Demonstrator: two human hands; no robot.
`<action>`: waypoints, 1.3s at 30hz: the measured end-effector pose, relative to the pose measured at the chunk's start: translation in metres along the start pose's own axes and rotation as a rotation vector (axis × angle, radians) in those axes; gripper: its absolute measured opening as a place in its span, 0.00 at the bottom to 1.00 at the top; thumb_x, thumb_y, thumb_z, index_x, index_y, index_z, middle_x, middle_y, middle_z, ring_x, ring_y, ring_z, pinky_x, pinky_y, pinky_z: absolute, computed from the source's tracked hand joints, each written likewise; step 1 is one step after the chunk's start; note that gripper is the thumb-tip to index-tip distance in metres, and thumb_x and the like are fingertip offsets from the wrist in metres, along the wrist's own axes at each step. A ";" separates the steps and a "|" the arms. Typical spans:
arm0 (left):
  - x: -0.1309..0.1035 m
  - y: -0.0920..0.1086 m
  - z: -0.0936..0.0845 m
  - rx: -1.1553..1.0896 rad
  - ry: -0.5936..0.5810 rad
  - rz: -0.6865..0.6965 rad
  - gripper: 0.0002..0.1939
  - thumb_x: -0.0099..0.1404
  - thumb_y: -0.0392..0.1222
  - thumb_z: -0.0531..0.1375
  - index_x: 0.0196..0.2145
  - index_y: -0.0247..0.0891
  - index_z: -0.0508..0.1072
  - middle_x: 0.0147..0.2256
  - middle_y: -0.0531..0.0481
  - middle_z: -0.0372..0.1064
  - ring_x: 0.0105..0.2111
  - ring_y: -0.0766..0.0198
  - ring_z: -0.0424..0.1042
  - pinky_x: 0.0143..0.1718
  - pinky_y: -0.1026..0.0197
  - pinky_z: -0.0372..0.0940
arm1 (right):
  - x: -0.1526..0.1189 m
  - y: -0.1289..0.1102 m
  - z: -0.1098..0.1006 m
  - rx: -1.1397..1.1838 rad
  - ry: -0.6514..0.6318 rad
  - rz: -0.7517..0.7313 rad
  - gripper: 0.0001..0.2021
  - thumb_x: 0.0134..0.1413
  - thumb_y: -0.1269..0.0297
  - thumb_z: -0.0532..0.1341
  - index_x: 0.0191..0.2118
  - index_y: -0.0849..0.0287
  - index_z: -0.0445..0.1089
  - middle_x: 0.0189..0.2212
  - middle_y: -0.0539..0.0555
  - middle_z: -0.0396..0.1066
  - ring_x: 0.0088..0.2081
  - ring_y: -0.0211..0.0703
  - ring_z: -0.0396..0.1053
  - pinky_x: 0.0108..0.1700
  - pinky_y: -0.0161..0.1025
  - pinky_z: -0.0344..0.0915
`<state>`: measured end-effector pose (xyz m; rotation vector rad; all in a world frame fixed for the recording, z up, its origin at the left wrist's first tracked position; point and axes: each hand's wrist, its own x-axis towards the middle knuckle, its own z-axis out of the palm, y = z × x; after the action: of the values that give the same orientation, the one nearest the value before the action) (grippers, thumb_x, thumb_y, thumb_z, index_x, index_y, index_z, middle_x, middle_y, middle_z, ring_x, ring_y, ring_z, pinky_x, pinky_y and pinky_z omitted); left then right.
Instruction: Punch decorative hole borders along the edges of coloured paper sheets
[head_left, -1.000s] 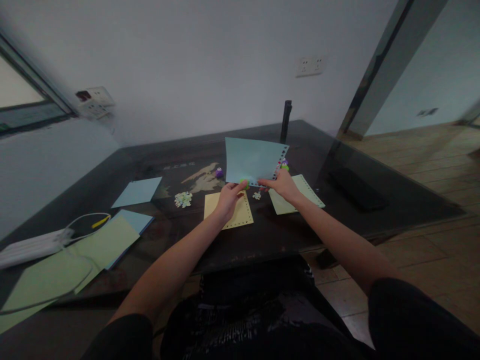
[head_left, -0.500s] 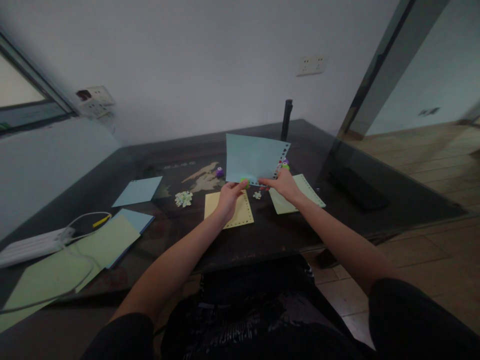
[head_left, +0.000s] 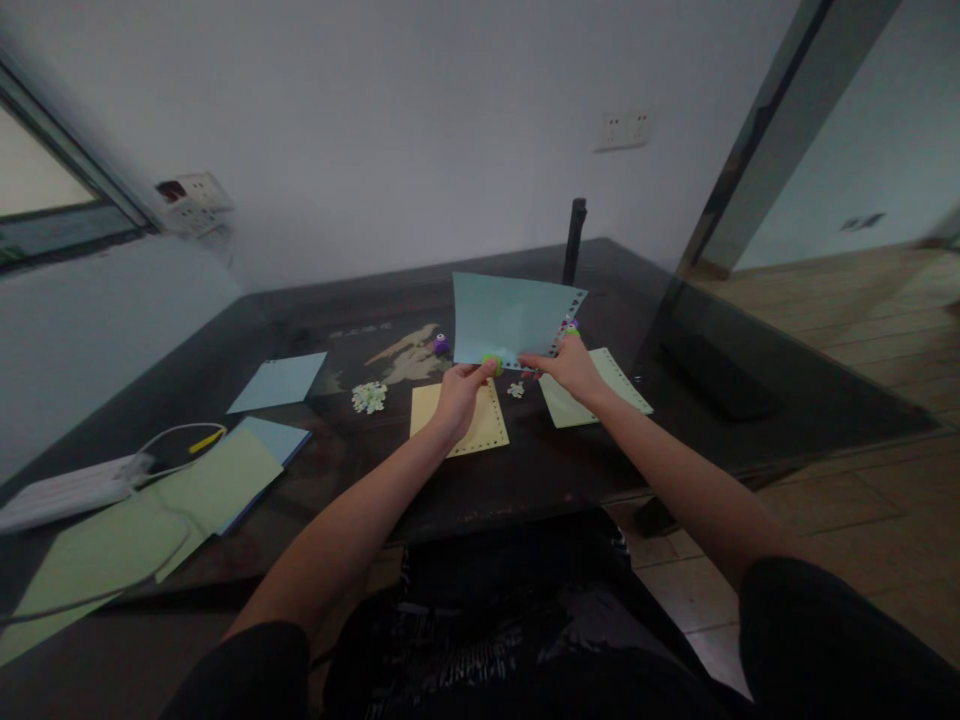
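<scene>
A light blue sheet of paper (head_left: pixel 499 315) is held up over the table, with small holes along its right edge and part of its lower edge. My left hand (head_left: pixel 456 400) is closed on a small green hole punch (head_left: pixel 493 364) at the sheet's lower edge. My right hand (head_left: pixel 571 372) pinches the sheet near its lower right corner. Behind that hand, a purple and green punch (head_left: pixel 572 328) shows in part. A purple punch (head_left: pixel 440 344) stands left of the sheet. Beneath the hands lie a yellow sheet (head_left: pixel 489 425) and a pale green sheet (head_left: pixel 619 385), both with holed edges.
Pale paper cut-outs form a larger pile (head_left: pixel 369 397) and a small one (head_left: pixel 516 390). Blue paper (head_left: pixel 277 382), green sheets (head_left: pixel 112 545) and a white power strip (head_left: pixel 71 492) with cable lie left. A black upright object (head_left: pixel 574 240) stands behind; a dark flat object (head_left: pixel 720 380) lies right.
The blue sheet's right edge sits very slightly farther right and lower. Both hands keep their grips, and the whole view has shifted a little.
</scene>
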<state>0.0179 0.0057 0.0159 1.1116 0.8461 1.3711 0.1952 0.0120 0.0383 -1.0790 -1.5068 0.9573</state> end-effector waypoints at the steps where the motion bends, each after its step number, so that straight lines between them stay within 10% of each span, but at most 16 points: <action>1: 0.000 0.001 0.001 0.003 -0.001 -0.004 0.12 0.48 0.46 0.68 0.23 0.35 0.75 0.25 0.48 0.72 0.27 0.66 0.66 0.34 0.61 0.57 | 0.000 0.000 0.000 -0.002 0.004 0.005 0.11 0.41 0.64 0.67 0.33 0.65 0.72 0.28 0.59 0.74 0.24 0.45 0.72 0.29 0.43 0.71; 39: -0.003 0.000 0.003 -0.121 -0.175 -0.134 0.11 0.50 0.43 0.69 0.31 0.35 0.77 0.35 0.48 0.72 0.38 0.65 0.70 0.47 0.61 0.60 | 0.004 -0.001 -0.005 0.018 0.107 0.105 0.13 0.36 0.62 0.67 0.30 0.64 0.71 0.27 0.59 0.76 0.23 0.43 0.72 0.24 0.36 0.69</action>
<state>0.0208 0.0023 0.0168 1.0454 0.6896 1.1798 0.1997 0.0161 0.0415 -1.1879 -1.3636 0.9682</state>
